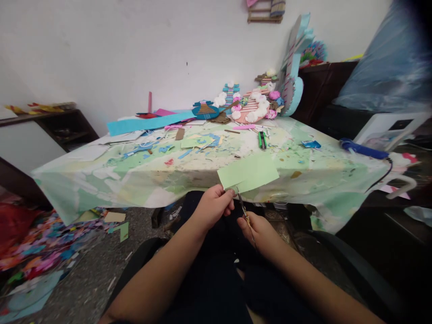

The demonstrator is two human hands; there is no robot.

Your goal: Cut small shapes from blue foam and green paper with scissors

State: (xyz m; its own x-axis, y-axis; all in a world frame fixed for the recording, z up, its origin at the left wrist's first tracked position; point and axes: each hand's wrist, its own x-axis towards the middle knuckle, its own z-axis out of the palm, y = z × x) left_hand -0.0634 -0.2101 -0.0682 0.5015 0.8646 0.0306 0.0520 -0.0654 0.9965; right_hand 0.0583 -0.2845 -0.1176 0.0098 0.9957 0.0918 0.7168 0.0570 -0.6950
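Note:
A pale green sheet of paper [251, 172] is pinched at its lower left corner by my left hand [215, 206]. In front of the table's near edge, my right hand [258, 228] is closed round a pair of scissors [247, 216] with gold-coloured handles. The scissors point up and away from me, and their blades meet the sheet's lower edge close to my left fingertips. I cannot tell how far the blades are parted. Part of the handles is hidden by my right fingers.
A table with a patterned cloth [162, 177] carries paper scraps, a blue strip [151, 122], a green-and-black cutter [262, 140] and several handmade paper crafts. A blue glue gun [364, 148] with a cord lies at the right. Colourful scraps [50, 238] cover the floor at left.

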